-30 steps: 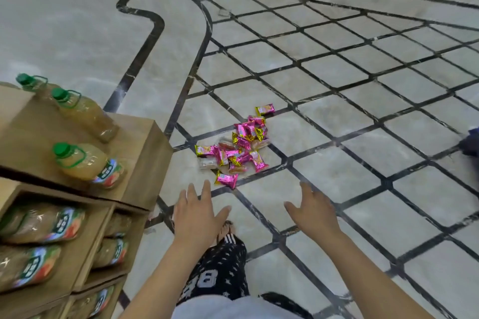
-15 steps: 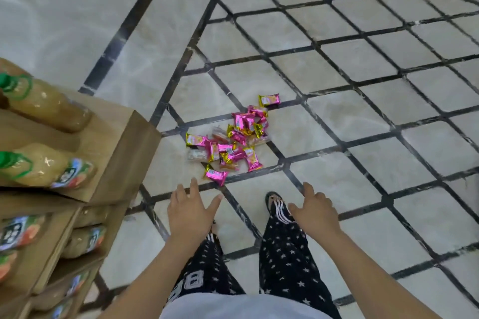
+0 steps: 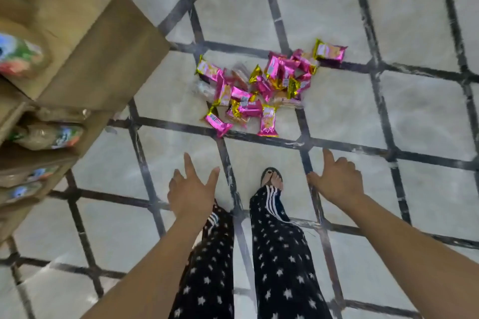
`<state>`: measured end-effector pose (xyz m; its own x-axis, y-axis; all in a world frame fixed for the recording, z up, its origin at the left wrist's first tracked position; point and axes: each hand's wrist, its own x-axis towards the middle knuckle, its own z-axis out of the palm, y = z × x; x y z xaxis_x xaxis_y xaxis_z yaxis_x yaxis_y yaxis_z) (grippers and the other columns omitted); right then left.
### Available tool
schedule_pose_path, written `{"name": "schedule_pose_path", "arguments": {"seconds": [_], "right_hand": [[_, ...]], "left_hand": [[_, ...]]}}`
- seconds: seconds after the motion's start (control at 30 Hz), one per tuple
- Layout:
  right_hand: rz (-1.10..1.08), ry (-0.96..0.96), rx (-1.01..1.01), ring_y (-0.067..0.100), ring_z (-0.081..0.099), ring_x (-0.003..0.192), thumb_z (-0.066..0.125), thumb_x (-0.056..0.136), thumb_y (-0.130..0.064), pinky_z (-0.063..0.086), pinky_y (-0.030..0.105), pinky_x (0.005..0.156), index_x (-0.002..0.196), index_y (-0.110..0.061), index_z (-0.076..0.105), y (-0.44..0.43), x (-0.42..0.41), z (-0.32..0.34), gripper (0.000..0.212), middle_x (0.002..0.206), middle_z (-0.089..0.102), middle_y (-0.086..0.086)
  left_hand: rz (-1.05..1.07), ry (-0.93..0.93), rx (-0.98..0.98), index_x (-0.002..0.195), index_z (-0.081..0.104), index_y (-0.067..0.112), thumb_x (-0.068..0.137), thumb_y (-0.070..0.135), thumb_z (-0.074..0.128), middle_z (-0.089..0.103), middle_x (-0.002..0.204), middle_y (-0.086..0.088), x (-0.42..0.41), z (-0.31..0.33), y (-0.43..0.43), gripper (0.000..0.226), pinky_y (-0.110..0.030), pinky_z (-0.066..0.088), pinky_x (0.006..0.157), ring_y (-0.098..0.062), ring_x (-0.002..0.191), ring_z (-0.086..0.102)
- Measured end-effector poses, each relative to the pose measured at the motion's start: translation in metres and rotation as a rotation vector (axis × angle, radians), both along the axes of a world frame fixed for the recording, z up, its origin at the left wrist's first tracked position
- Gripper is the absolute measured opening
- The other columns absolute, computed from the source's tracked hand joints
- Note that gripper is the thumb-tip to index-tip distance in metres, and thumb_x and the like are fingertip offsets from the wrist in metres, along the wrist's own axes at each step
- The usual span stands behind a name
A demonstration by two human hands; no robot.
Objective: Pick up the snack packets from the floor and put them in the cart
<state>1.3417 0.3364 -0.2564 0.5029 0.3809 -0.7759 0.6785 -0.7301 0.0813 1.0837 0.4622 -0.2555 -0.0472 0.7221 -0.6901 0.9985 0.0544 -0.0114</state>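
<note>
Because the pink-and-gold snack packets (image 3: 261, 88) lay in a loose heap on the marble floor (image 3: 414, 111), near the person's sandalled foot (image 3: 270, 179), both arms were stretched forward and down toward them, a posture that suited a two-handed scoop. The left hand (image 3: 191, 189) held nothing, its fingers spread and thumb out. The right hand (image 3: 337, 181) was likewise empty, forefinger extended and the other fingers loosely bent. The two hands were well apart, and neither touched a packet. One stray packet (image 3: 329, 52) sat at the heap's far right edge, so it would probably need its own reach. At the left stood a wooden rack (image 3: 103, 59) stocked with drink bottles (image 3: 49, 134) lying on their sides. Blur made it hard to say whether this was the cart, though its nearness to the heap would keep any carry short.
</note>
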Motion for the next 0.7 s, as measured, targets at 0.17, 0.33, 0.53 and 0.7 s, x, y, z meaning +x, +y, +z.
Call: {"name": "schedule_pose_path", "arguments": {"seconds": [0.17,0.33,0.53,0.7], "right_hand": [[-0.07,0.042,0.062,0.04,0.043,0.126,0.051,0.091,-0.059,0.041,0.044,0.096,0.151,-0.019,0.019,0.018,0.003,-0.143,0.078,0.139,0.045,0.022],[-0.109,0.073,0.193,0.043,0.047,0.124,0.049,0.085,-0.07,0.043,0.05,0.099,0.155,-0.024,0.006,0.041,-0.021,-0.29,0.095,0.134,0.049,0.025],[-0.176,-0.041,0.384,0.043,0.048,0.111,0.051,0.088,-0.063,0.04,0.046,0.091,0.156,-0.024,0.003,0.055,-0.044,-0.418,0.092,0.117,0.052,0.027],[-0.214,-0.152,0.497,0.043,0.045,0.113,0.054,0.088,-0.061,0.04,0.049,0.093,0.156,-0.021,0.003,0.075,-0.04,-0.476,0.094,0.126,0.047,0.025]], "left_hand": [[-0.066,0.02,0.0,0.156,-0.009,0.028,0.081,0.082,0.035,0.024,0.158,-0.02,0.013,-0.132,0.012,0.102,-0.048,0.029,0.113,-0.038,0.144,0.027],[-0.119,-0.041,0.077,0.155,-0.013,0.028,0.075,0.084,0.043,0.025,0.158,-0.021,0.02,-0.273,0.043,0.113,-0.048,0.034,0.109,-0.039,0.142,0.03],[0.014,-0.116,0.24,0.156,-0.008,0.031,0.084,0.077,0.021,0.041,0.147,-0.022,0.013,-0.41,0.079,0.09,-0.051,0.041,0.104,-0.04,0.133,0.042],[0.223,-0.209,0.269,0.155,-0.01,0.036,0.087,0.077,0.036,0.047,0.134,-0.023,0.03,-0.471,0.102,0.093,-0.051,0.041,0.099,-0.042,0.125,0.046]]}}
